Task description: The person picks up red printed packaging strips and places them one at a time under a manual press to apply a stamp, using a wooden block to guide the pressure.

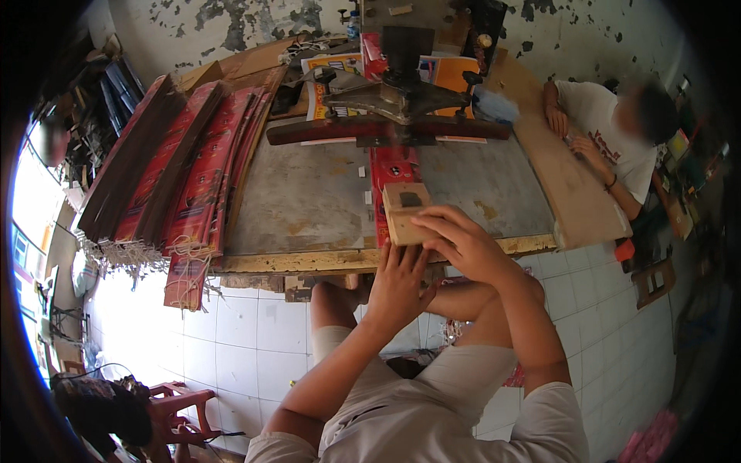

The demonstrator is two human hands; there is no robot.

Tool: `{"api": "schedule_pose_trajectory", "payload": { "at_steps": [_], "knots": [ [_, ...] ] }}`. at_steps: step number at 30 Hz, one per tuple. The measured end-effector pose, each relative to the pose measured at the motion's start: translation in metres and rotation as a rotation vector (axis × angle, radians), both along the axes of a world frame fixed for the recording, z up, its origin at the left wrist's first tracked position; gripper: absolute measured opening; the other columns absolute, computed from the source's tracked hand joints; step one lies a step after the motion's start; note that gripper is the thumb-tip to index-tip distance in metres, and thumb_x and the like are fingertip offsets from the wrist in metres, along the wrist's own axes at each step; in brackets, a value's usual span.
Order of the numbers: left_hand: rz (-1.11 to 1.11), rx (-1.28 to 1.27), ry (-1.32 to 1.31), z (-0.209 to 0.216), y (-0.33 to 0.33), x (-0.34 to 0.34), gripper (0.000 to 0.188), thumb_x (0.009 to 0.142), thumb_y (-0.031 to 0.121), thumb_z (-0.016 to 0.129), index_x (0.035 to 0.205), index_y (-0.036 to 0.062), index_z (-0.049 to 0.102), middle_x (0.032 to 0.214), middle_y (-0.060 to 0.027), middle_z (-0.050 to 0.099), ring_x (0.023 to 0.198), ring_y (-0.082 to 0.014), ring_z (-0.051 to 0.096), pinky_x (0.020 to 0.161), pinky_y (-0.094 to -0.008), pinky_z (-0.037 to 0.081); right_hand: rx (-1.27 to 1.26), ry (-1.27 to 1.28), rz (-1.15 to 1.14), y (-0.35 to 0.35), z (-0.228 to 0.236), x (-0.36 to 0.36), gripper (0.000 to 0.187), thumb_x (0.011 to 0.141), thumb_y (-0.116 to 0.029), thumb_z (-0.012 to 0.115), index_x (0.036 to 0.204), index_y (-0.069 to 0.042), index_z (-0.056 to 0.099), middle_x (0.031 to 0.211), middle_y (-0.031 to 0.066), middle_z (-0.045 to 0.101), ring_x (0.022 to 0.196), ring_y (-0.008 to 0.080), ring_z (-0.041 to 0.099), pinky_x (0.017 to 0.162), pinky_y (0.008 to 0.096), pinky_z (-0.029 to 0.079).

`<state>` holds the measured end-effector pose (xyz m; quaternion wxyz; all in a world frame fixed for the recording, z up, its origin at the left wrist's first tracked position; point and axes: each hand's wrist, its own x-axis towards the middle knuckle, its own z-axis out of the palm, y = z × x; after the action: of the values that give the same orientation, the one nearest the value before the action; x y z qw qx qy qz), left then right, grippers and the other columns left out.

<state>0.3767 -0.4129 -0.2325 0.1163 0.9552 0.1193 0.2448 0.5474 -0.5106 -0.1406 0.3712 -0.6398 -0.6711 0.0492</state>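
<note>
A pale wooden block (403,225) with a dark patch on top rests over a long red printed strip (395,163), near the table's front edge. My right hand (469,248) grips the block at its right side, with fingers bent over its top. My left hand (400,284) is at the block's near end, its fingers stretched forward and their tips touching there; what lies under those fingertips is hidden. The red strip runs away from me beneath the dark curved bar (309,133) of a metal press (403,100).
Stacks of red printed pieces (202,189) with white strings stand left on the grey tabletop (301,189). Brown board (567,181) covers the right side, where another person's hands (583,147) rest. A red stool (185,409) stands on the tiled floor (255,339) at lower left.
</note>
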Motion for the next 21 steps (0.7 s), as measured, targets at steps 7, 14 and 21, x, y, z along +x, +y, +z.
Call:
{"api": "schedule_pose_trajectory", "payload": {
  "at_steps": [7,14,21],
  "knots": [
    [-0.016,-0.006,-0.032,0.005,0.000,0.003,0.083,0.095,0.042,0.075,0.162,0.0023,0.048,0.170,-0.0247,0.041,0.160,-0.0498,0.033,0.132,-0.0622,0.026,0.015,-0.094,-0.079,0.068,-0.029,0.039,0.044,0.101,-0.004,0.073,0.145,-0.008,0.066,0.148,0.0115,0.061,0.134,0.0365,0.063,0.111,0.0453,0.054],
    [-0.014,-0.026,0.007,0.006,0.000,0.000,0.083,0.096,0.041,0.075,0.164,0.0029,0.046,0.173,-0.0242,0.038,0.162,-0.0495,0.030,0.133,-0.0621,0.025,0.051,-0.113,-0.100,0.074,-0.038,0.038,0.044,0.099,-0.005,0.076,0.142,-0.008,0.068,0.148,0.0112,0.061,0.136,0.0365,0.062,0.112,0.0461,0.053],
    [-0.020,-0.070,-0.004,0.007,0.000,0.000,0.081,0.096,0.040,0.075,0.163,0.0032,0.048,0.174,-0.0233,0.038,0.162,-0.0490,0.031,0.132,-0.0625,0.025,0.133,-0.165,-0.226,0.074,-0.036,0.038,0.043,0.092,-0.016,0.086,0.132,-0.007,0.073,0.133,0.0118,0.063,0.124,0.0366,0.065,0.104,0.0472,0.055]
  ]
}}
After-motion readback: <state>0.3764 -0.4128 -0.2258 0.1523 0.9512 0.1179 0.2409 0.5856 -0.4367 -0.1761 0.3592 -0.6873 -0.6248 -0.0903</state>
